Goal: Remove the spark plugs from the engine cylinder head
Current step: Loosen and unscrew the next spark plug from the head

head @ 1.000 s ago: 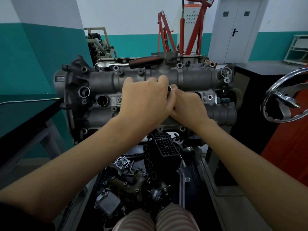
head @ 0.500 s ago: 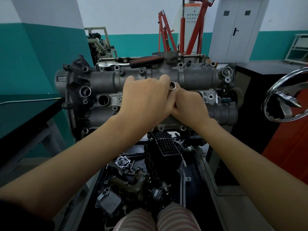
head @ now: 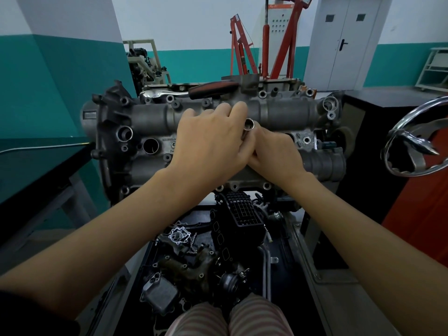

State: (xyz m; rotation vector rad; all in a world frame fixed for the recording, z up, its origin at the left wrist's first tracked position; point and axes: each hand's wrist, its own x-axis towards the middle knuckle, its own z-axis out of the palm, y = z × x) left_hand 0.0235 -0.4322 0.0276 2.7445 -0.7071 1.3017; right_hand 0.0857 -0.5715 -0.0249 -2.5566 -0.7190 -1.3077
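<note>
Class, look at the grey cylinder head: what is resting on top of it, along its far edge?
A ratchet wrench with a chrome head and a black-and-red grip lies along the cylinder head's far top edge. Whether a socket is fitted to it cannot be seen; the casting hides its underside.

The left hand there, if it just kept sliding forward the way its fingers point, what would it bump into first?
Probably the raised grey ridge of the cylinder head, just beyond the left hand. Past that lies the ratchet wrench on top, though depth is hard to judge here.
</note>
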